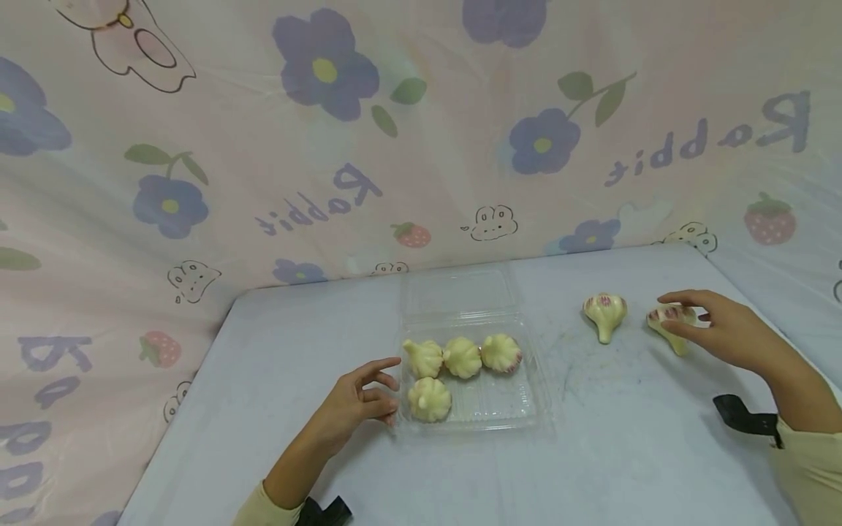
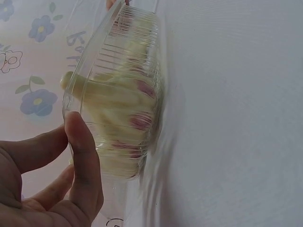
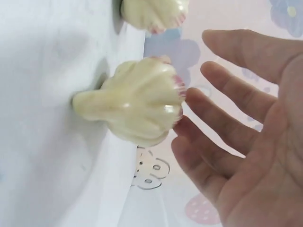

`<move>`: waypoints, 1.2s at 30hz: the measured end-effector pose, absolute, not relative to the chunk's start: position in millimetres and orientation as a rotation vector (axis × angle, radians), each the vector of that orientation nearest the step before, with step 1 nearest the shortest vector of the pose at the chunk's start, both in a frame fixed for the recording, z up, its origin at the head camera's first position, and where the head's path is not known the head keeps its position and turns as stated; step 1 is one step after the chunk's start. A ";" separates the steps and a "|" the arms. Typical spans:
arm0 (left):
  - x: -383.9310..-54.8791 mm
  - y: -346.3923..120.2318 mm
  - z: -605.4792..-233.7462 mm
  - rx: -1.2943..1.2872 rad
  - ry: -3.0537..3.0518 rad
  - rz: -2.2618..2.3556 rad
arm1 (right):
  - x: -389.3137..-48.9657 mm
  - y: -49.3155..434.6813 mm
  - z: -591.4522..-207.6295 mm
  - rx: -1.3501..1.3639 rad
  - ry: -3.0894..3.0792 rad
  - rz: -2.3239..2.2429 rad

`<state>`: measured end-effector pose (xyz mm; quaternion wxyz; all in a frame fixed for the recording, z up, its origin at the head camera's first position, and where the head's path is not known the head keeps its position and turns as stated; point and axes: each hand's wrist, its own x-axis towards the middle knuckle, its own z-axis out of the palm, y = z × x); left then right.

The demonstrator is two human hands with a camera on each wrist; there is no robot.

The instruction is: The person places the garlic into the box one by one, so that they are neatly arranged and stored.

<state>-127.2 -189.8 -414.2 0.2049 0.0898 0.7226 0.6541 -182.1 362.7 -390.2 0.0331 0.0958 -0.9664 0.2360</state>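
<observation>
A clear plastic clamshell box lies with its lid folded back. Several garlic bulbs sit inside, in the back row and the front left corner. At the box's left rim, my left hand pinches the edge between thumb and finger, as the left wrist view shows. My right hand reaches over a garlic bulb on the table, its fingers spread beside the purple-streaked end; contact is unclear. Left of it lies another garlic bulb.
The white-covered table meets a printed cloth with flowers and rabbits along its back edge. Black wrist mounts sit at both sleeves.
</observation>
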 end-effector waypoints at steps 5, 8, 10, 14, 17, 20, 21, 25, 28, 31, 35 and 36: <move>-127.1 -190.1 -414.8 0.253 2.015 1.826 | -182.6 369.7 -394.5 0.284 -3.016 0.736; -126.8 -190.4 -414.9 0.252 2.013 1.826 | -183.0 370.2 -396.4 0.314 -3.055 0.744; -126.7 -190.5 -415.0 0.250 2.013 1.825 | -183.1 369.4 -397.7 0.356 -3.048 0.742; -126.9 -190.7 -415.5 0.255 2.014 1.824 | -183.3 365.7 -401.2 0.463 -2.962 0.731; -127.3 -190.7 -415.7 0.259 2.016 1.824 | -183.1 361.7 -403.7 0.504 -2.924 0.728; -127.5 -190.7 -415.8 0.257 2.018 1.820 | -182.8 356.7 -405.3 0.512 -2.931 0.744; -127.4 -190.7 -415.8 0.256 2.019 1.818 | -182.6 355.2 -405.7 0.514 -2.935 0.753; -126.9 -190.3 -415.0 0.253 2.020 1.814 | -182.6 349.3 -404.8 0.523 -2.972 0.797; -126.6 -190.1 -414.5 0.252 2.019 1.814 | -182.6 345.2 -403.4 0.522 -3.012 0.806; -126.5 -190.0 -414.5 0.254 2.018 1.814 | -182.7 342.1 -402.9 0.534 -3.038 0.813; -126.6 -190.0 -414.7 0.257 2.020 1.816 | -181.8 338.6 -403.9 0.579 -3.046 0.807; -126.7 -190.0 -414.7 0.257 2.021 1.816 | -181.4 337.5 -404.1 0.592 -3.045 0.800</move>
